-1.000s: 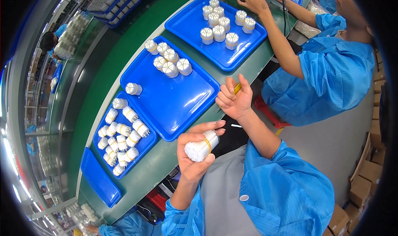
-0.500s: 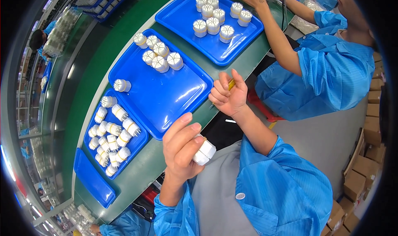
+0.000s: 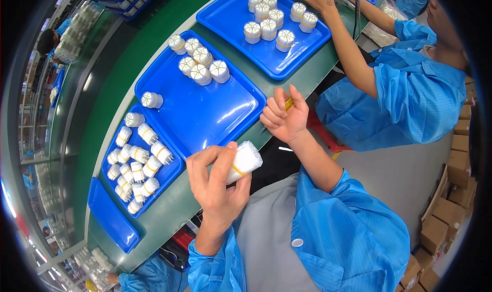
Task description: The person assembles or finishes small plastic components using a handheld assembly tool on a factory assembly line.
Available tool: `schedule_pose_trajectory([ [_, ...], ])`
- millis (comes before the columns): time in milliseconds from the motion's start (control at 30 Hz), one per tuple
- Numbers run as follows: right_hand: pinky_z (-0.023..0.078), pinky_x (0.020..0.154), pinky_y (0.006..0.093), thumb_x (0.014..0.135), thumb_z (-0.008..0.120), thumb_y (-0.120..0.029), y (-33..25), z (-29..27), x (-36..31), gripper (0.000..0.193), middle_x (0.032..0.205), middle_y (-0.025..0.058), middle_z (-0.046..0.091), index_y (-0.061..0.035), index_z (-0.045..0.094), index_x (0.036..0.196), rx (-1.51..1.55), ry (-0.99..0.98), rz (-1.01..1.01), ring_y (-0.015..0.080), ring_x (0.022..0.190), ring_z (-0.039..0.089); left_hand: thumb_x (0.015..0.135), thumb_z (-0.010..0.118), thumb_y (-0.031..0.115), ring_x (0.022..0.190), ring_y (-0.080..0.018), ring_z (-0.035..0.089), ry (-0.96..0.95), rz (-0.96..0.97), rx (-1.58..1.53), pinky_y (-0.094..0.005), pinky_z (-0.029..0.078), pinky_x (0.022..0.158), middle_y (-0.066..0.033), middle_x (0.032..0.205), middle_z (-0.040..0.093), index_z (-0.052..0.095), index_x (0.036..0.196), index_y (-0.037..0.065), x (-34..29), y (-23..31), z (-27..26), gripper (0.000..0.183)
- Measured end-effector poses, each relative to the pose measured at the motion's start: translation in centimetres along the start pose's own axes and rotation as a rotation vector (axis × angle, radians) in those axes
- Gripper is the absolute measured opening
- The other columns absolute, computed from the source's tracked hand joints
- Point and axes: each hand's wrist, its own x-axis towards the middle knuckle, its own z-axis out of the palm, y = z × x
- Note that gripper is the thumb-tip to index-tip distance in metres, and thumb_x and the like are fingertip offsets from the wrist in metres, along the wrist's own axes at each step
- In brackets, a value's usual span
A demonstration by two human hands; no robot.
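Note:
My left hand [image 3: 215, 187] grips a white cylindrical bundle [image 3: 248, 158] with a yellow band round it, in front of my body. The bundle tilts, its rough white end facing up and right. To the right, my right hand [image 3: 288, 118] is raised with curled fingers, closed on a small yellow object [image 3: 289, 103] that mostly hides in the palm. Left of my hands, a small blue tray [image 3: 177, 176] bears several similar bundles [image 3: 151, 166], some with thin prongs. On the larger blue tray [image 3: 205, 120], several bundles [image 3: 200, 74] stand at the far end, one lying apart.
Another blue tray [image 3: 279, 64] with upright bundles lies at the far right. Beside it, a co-worker in a blue smock [image 3: 405, 92] reaches over the table. A narrow blue tray [image 3: 113, 220] sits at the near left. Cardboard boxes [image 3: 446, 210] are stacked at the right.
My left hand has turned and moved slightly left, raising the bundle so that its rough end and yellow band now show. My right hand stays nearly in place.

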Motion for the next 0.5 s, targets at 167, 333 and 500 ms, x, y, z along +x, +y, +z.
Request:
schedule_pose_trajectory([
  [167, 0.027, 0.043, 0.0257, 0.101, 0.037, -0.043, 0.0, 0.1, 0.0, 0.047, 0.051, -0.0023, 0.029, -0.0094, 0.046, 0.069, -0.010, 0.026, -0.005, 0.0095, 0.042, 0.028, 0.060, 0.076, -0.004, 0.086, -0.0259, 0.058, 0.011, -0.036, -0.023, -0.0347, 0.047, 0.073, -0.0126, 0.096, 0.061, 0.062, 0.111, 0.002, 0.0, -0.1, 0.2, 0.053],
  [333, 0.027, 0.043, 0.0256, 0.101, 0.037, -0.043, 0.1, 0.0, 0.1, 0.047, 0.051, -0.0022, 0.030, -0.0094, 0.046, 0.069, -0.010, 0.015, -0.002, 0.0094, 0.042, 0.028, 0.072, 0.075, -0.001, 0.090, -0.0185, 0.062, -0.005, -0.256, -0.219, -0.0309, 0.049, 0.080, -0.0133, 0.101, 0.063, 0.055, 0.115, -0.001, -1.1, -0.1, 0.3, 0.048],
  [500, 0.027, 0.043, 0.0255, 0.101, 0.037, -0.042, 0.1, 0.1, 0.0, 0.046, 0.050, -0.0022, 0.030, -0.0094, 0.046, 0.069, -0.017, 0.015, -0.003, 0.0093, 0.042, 0.028, 0.083, 0.068, 0.006, 0.086, -0.0155, 0.063, -0.036, -0.502, -0.567, -0.0275, 0.051, 0.078, -0.0147, 0.099, 0.066, 0.048, 0.120, -0.002, -1.8, 0.0, 0.1, 0.043],
])
